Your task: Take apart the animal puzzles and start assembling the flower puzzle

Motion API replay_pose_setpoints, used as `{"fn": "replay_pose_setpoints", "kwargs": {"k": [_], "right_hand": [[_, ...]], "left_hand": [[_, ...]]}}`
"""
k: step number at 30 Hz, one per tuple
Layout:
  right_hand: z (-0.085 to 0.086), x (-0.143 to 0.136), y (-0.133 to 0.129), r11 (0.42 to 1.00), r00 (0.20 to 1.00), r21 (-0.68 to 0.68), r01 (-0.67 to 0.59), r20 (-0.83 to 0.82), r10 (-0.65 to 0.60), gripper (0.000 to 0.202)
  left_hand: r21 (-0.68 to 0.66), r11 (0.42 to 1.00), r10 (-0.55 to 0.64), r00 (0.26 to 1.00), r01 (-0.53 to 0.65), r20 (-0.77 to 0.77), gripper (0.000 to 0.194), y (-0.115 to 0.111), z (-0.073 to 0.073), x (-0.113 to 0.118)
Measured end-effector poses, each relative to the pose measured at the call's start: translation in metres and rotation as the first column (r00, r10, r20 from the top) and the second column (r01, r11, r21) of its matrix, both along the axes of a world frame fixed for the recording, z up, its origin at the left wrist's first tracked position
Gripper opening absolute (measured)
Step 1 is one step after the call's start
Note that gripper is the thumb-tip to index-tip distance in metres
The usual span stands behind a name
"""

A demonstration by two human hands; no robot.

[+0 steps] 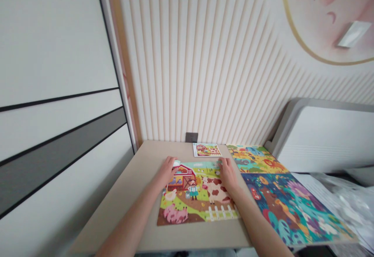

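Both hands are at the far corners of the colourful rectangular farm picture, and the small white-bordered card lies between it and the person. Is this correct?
Not quite: the head view shows the small white-bordered card beyond the colourful farm picture, nearer the cream ribbed wall. The left hand and right hand are at the picture's far corners.

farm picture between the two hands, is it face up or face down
Face up: the farm picture shows its printed red barn and spotted cow, with the left hand and right hand at its far corners.
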State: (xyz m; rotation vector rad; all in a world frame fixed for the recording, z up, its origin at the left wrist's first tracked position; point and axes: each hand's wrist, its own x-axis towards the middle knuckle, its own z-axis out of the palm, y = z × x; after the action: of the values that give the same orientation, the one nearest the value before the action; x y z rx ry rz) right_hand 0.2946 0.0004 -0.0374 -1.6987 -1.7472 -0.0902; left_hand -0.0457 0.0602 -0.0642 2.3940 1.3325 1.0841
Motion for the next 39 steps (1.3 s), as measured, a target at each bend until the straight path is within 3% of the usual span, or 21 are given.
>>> {"fn": "replay_pose_setpoints", "kwargs": {"k": [6, 10, 13, 19, 22, 30, 37, 39], "right_hand": [[-0.006, -0.001, -0.001, 0.999, 0.999, -0.033, -0.005, -0.04, 0.004, 0.029], [-0.013, 0.011, 0.001, 0.996, 0.991, -0.065, -0.059, -0.121, 0.051, 0.045], [-0.014, 0.02, -0.001, 0.997, 0.993, -0.075, -0.027, -0.119, 0.018, 0.051], [-0.003, 0.013, -0.011, 0.993, 0.995, -0.068, -0.095, 0.038, 0.097, 0.025], [0.002, 0.008, -0.014, 0.985, 0.986, -0.093, -0.143, 0.079, 0.15, 0.024], [0.006, 0.027, -0.012, 0.997, 0.986, -0.071, -0.035, -0.164, 0.023, 0.038], [0.002, 0.036, -0.006, 0.996, 0.882, -0.022, 0.085, -0.463, -0.085, 0.054], [0.002, 0.036, -0.008, 0.998, 0.838, -0.033, 0.052, -0.542, -0.061, 0.053]], "left_hand": [[-0.016, 0.999, -0.035, 0.999, 0.035, -0.01, 0.038, 0.0, -0.002, 0.006], [-0.01, 0.999, -0.044, 0.998, 0.044, -0.041, 0.038, 0.004, 0.002, 0.01], [-0.009, 1.0, -0.021, 0.999, 0.02, -0.031, 0.037, 0.005, 0.004, 0.01], [-0.031, 0.999, -0.013, 1.0, 0.013, -0.015, 0.039, -0.002, 0.005, 0.003], [-0.049, 0.999, -0.012, 1.0, 0.012, -0.012, 0.04, -0.005, 0.005, 0.001], [-0.091, 0.996, -0.004, 1.0, 0.005, 0.016, 0.043, -0.005, 0.007, -0.005], [-0.098, 0.995, -0.002, 1.0, 0.002, 0.006, 0.043, -0.004, 0.009, -0.006], [-0.103, 0.995, -0.004, 1.0, 0.005, 0.005, 0.043, -0.004, 0.009, -0.006]]}}
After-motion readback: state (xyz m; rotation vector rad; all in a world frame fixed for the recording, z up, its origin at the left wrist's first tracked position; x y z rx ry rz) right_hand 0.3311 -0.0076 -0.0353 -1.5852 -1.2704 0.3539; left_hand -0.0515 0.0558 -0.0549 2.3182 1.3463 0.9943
